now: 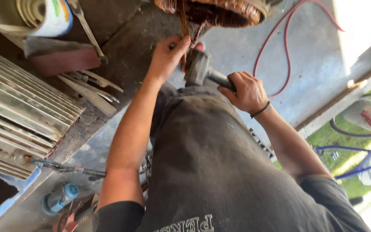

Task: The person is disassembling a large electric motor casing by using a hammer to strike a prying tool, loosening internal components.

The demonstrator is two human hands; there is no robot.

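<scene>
A round coil of copper-brown winding (220,13) sits at the top of the view. A thin brown strand (184,23) runs down from it. My left hand (166,56) pinches that strand between thumb and fingers. My right hand (246,92), with a dark band on the wrist, grips the handle of a grey hammer (197,66). The hammer's head lies right beside my left hand, just below the strand. Dark grey cloth (207,163) of my clothes fills the middle of the view between both arms.
A ribbed grey metal housing (18,116) stands at the left. Flat tools (93,86), a long spanner (86,30) and a paper roll (31,15) lie above it. Pliers (71,169) and a blue cylinder (59,198) lie lower left. A red hose (285,47) crosses the concrete; grass and a blue frame (357,154) are right.
</scene>
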